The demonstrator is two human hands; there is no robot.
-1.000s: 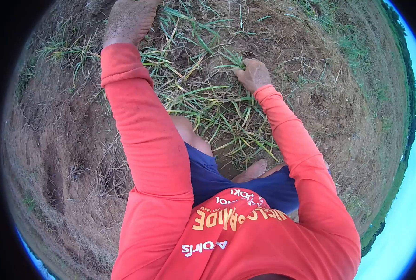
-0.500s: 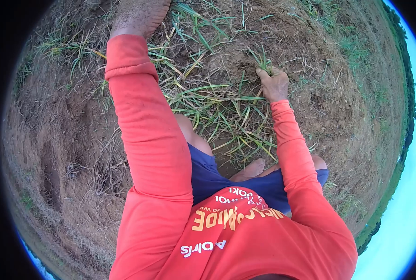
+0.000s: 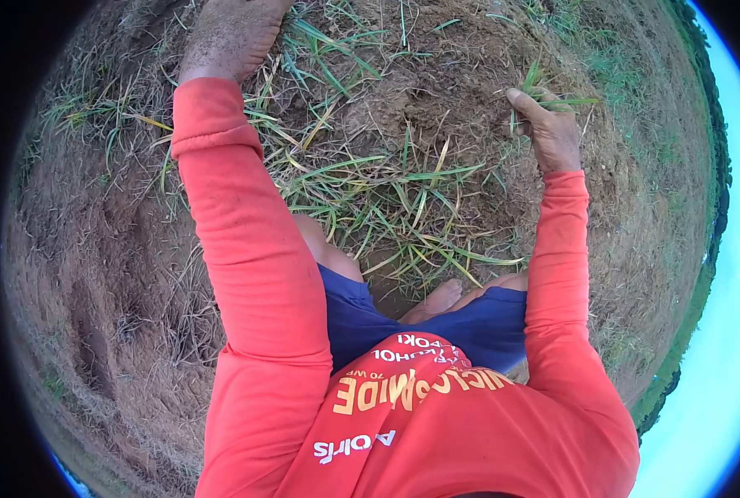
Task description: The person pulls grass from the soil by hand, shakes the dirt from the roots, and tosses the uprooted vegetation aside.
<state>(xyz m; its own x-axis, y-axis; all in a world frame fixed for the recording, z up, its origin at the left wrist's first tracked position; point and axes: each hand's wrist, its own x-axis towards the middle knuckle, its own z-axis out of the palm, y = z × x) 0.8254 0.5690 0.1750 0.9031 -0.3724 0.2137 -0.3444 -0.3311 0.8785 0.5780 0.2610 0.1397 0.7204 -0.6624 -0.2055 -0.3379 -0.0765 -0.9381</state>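
My right hand (image 3: 551,131) is at the upper right, above the soil, its thumb closed against a small tuft of green grass (image 3: 537,80). Thin blades stick out above the fingers and to the right. My left hand (image 3: 230,40), coated with dirt, is cut off by the top edge, so its fingers are hidden. Grass clumps (image 3: 307,62) grow just right of it. Between my arms lies a patch of long green and yellowish grass blades (image 3: 386,195) on the ground.
Brown soil (image 3: 129,249) with dry straw spreads all around. My bare foot (image 3: 436,300) and bent knees are close below the grass patch. Greener ground (image 3: 627,79) lies at the upper right, with a dark line of trees (image 3: 718,166) beyond.
My right hand has moved right and slightly up, away from the soil, with the grass tuft in it. The left hand has shifted slightly left in view.
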